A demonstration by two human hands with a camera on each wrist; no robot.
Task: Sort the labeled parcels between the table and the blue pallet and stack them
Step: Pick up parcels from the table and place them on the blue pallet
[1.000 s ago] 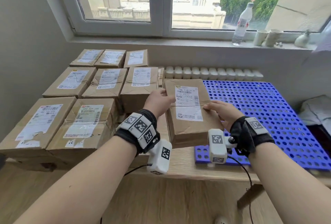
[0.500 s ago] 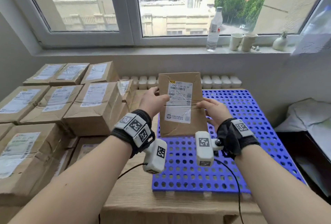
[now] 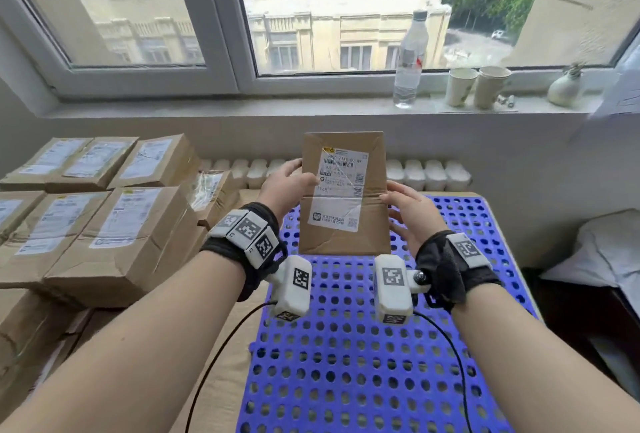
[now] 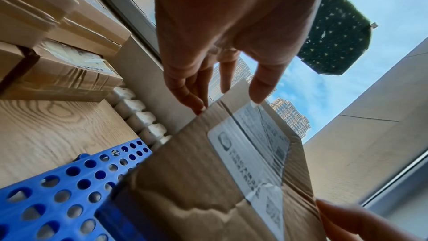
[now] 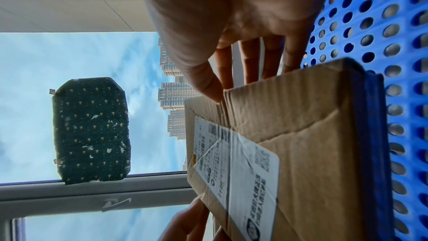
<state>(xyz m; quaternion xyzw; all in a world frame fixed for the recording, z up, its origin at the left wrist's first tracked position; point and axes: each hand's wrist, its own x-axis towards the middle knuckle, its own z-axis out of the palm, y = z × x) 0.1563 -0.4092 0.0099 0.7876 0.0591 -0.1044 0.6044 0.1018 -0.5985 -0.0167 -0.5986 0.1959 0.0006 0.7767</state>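
I hold a brown cardboard parcel (image 3: pixel 372 225) upright over the far part of the blue pallet (image 3: pixel 346 363), its white label facing me. My left hand (image 3: pixel 287 187) grips its left edge, thumb on the label and fingers behind. My right hand (image 3: pixel 412 211) grips the right edge. In the left wrist view the left hand (image 4: pixel 227 102) pinches the parcel (image 4: pixel 197 180). In the right wrist view the right hand (image 5: pixel 250 80) pinches the parcel (image 5: pixel 312 144). I cannot tell whether the lower edge touches the pallet. Several labeled parcels (image 3: pixel 114 242) are stacked on the table (image 3: pixel 225 384) at left.
A white ribbed radiator (image 3: pixel 426 173) runs behind the table. On the windowsill stand a water bottle (image 3: pixel 410 62) and two paper cups (image 3: pixel 474 86). A white bundle (image 3: pixel 606 252) lies to the right of the pallet. Cables hang from both wrist cameras.
Both hands have carried the parcel from the table's edge rightward over the pallet and tipped it from lying flat to upright. My view has turned right.
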